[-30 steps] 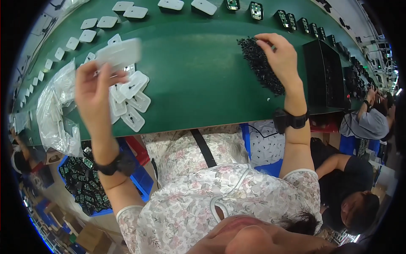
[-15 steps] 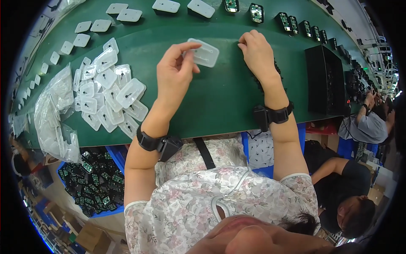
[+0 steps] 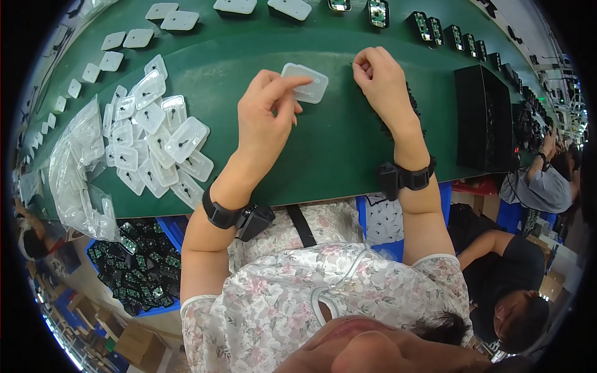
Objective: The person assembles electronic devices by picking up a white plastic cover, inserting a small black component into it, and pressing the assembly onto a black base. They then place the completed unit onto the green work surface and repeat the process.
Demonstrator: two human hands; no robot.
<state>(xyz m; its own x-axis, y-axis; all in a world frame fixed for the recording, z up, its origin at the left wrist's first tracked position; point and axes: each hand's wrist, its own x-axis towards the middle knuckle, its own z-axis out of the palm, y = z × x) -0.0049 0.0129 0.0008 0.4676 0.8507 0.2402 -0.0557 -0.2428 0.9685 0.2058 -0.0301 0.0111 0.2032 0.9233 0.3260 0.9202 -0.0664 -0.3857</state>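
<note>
A translucent white plastic cover (image 3: 316, 92) lies on the green table in front of me. Over its left part my left hand (image 3: 267, 109) reaches with the index finger stretched out and the thumb apart, gripping nothing. To the right, my right hand (image 3: 380, 81) has its fingers curled together in a pinch near the table. Whatever is between those fingertips is hidden. Small black parts (image 3: 411, 102) lie in a pile partly under my right wrist. On the left is a heap of similar white covers (image 3: 186, 138), several with a small black piece on them.
Clear plastic bags (image 3: 74, 165) lie left of the heap. White-topped cases (image 3: 180, 20) and black cases with green circuit boards (image 3: 378, 13) line the far side. A black box (image 3: 482, 118) stands right. Below the table edge are a blue bin of boards (image 3: 140, 267) and other people.
My left index finger has straightened across the white cover, and the thumb has drawn back from its edge. The right hand stays pinched in nearly the same place.
</note>
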